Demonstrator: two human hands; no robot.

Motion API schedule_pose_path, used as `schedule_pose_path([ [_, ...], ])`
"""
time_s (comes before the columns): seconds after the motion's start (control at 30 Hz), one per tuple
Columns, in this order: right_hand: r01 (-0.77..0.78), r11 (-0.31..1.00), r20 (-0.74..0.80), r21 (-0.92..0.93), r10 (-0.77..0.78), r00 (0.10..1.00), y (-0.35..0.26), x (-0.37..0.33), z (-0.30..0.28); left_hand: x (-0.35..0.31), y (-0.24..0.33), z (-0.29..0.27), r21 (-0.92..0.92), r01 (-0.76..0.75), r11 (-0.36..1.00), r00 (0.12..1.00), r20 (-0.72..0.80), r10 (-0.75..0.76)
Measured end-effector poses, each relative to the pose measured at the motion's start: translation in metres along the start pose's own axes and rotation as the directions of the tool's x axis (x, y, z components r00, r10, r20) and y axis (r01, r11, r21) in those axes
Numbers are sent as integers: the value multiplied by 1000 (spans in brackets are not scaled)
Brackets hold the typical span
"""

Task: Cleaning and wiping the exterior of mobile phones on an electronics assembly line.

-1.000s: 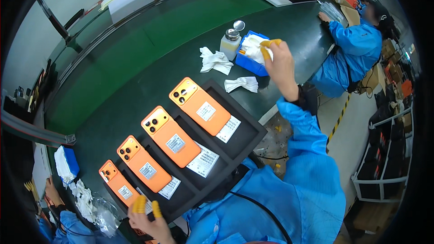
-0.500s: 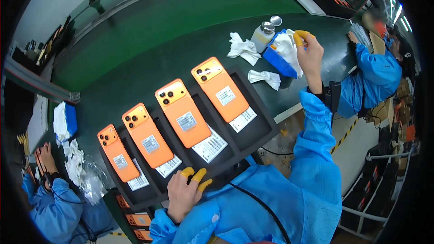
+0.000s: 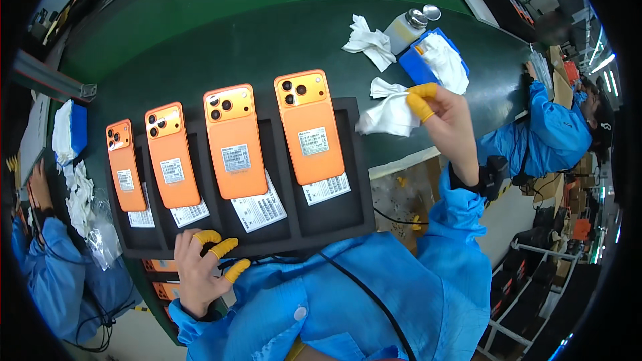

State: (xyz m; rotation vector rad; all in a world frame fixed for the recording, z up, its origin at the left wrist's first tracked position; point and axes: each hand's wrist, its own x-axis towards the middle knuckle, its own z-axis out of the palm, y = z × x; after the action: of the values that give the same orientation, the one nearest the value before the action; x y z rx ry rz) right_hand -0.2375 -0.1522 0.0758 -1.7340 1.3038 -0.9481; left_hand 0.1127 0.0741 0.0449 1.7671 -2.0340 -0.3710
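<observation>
My right hand (image 3: 449, 117) has yellow finger cots on and pinches a white wipe (image 3: 390, 116) that hangs just right of the black foam tray (image 3: 356, 160). Several orange phones lie back up in the tray's slots, each with a white printed slip under its lower end. The rightmost phone (image 3: 328, 162) is nearest to the wipe. Resting with its fingers apart at the tray's near left edge, my left hand (image 3: 202, 275) also wears yellow finger cots and grips nothing.
Beyond my right hand stand a blue box (image 3: 416, 67) of wipes and a pump bottle (image 3: 401, 32) with its lid up. Crumpled wipes (image 3: 369, 43) lie beside them. Co-workers in blue sit at far left and right. More phones (image 3: 167, 290) are stacked below the tray.
My right hand has come away from the blue box toward the tray, bringing a wipe with it. My left hand stays by the tray's near edge. The whole view has turned somewhat.
</observation>
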Motion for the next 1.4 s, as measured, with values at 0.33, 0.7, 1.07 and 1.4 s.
schedule_pose_path([
  [0.33, -105, 905, -20, 412, 124, 992, 29, 8, 2, 52, 55, 58, -158, -228, 961, 963, -184, 198],
  [0.7, 199, 662, -357, 722, 110, 928, 40, 72, -49, 57, 66, 84, 23, -260, 965, 965, 29, 259],
  [1.07, 153, 446, -246, -882, -713, 657, 43, 108, -24, 55, 66, 86, 13, -162, 987, 985, 56, 161],
  [1.4, 183, 282, -48, -942, -652, 757, 51, 112, -18, 55, 66, 86, 36, -146, 989, 984, 112, 141],
])
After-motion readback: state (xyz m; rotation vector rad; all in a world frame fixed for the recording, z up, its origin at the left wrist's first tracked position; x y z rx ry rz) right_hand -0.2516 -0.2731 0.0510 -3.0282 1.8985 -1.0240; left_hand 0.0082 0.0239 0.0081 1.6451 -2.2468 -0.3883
